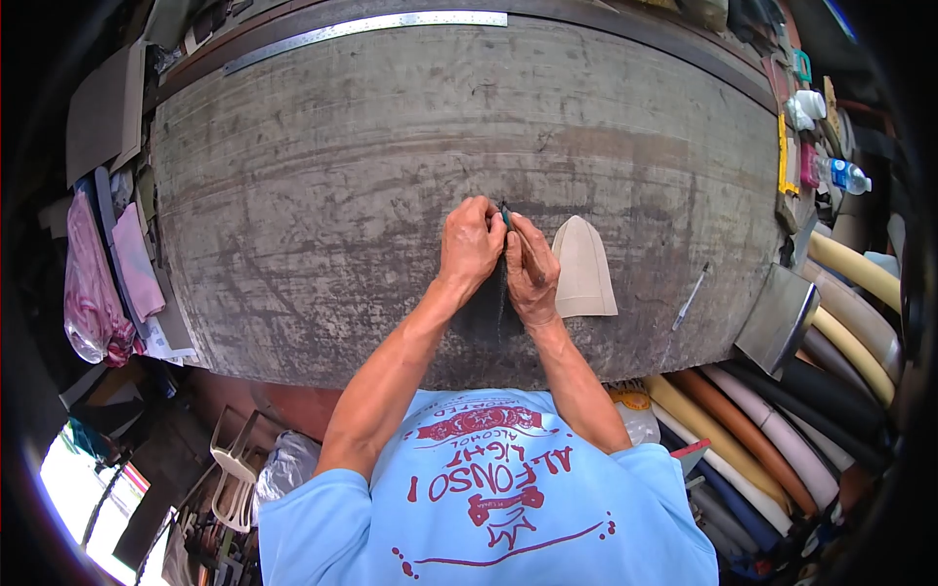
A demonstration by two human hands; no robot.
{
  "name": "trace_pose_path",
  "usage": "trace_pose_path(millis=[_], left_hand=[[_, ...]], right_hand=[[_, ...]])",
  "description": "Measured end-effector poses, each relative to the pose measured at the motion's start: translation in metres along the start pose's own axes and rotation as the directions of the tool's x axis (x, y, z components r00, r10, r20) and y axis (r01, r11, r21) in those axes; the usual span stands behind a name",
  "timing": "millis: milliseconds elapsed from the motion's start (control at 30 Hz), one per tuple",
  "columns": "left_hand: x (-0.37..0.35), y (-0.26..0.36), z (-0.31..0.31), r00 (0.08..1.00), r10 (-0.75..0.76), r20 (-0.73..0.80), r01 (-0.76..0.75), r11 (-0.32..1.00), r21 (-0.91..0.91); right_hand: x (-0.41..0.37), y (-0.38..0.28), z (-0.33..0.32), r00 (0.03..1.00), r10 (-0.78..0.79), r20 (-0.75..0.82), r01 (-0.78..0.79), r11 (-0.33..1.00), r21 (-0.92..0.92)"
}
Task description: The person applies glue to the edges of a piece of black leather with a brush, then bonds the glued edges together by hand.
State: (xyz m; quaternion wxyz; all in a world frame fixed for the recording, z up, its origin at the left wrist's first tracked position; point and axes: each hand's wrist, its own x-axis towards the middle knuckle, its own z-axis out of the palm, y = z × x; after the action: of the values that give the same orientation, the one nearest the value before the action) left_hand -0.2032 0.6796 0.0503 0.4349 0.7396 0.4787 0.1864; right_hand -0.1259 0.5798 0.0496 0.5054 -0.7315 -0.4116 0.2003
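My left hand (pixel 473 241) and my right hand (pixel 532 272) meet near the middle of the worn table (pixel 322 215), fingers bent and closed. Pinched between their fingertips is a small dark object (pixel 506 217) with a blue-green side; most of it is hidden by the fingers, and I cannot tell its kind. Just right of my right hand lies a flat beige piece (pixel 584 269) with a rounded, narrow top and a straight lower edge. Farther right a slim pen-like tool (pixel 692 296) rests at a slant on the tabletop.
A long metal ruler (pixel 366 36) lies along the far edge. Pink plastic-wrapped material (pixel 93 273) sits at the left edge. A water bottle (pixel 845 177) and a yellow tool (pixel 783 154) are at the right. Rolls of coloured material (pixel 752 430) lean below right.
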Motion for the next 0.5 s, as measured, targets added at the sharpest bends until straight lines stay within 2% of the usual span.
trace_pose_path(millis=[100, 200, 300, 400, 500], left_hand=[[-0.0037, 0.0059, -0.0074, 0.994, -0.085, 0.068, 0.091, 0.991, -0.1], [-0.0049, 0.0039, -0.0069, 0.986, -0.15, 0.073, 0.153, 0.987, -0.047], [-0.0051, 0.002, -0.0021, 0.996, -0.094, 0.005, 0.094, 0.995, 0.025], [-0.0048, 0.002, 0.0004, 0.999, -0.019, -0.029, 0.02, 0.999, 0.029], [-0.0035, 0.0007, -0.0026, 1.0, 0.0, 0.005, 0.0, 0.999, 0.038]], right_hand=[[0.0006, -0.0002, -0.0026, 0.999, 0.041, 0.033, -0.041, 0.999, 0.01], [0.0048, -0.0079, -0.0065, 0.993, 0.104, 0.048, -0.109, 0.987, 0.117], [0.0011, -0.0013, -0.0053, 0.987, 0.151, 0.057, -0.157, 0.978, 0.139], [0.0006, -0.0022, -0.0064, 0.991, 0.129, 0.035, -0.133, 0.979, 0.154], [-0.0018, 0.0, -0.0055, 0.998, 0.06, 0.003, -0.06, 0.994, 0.091]])
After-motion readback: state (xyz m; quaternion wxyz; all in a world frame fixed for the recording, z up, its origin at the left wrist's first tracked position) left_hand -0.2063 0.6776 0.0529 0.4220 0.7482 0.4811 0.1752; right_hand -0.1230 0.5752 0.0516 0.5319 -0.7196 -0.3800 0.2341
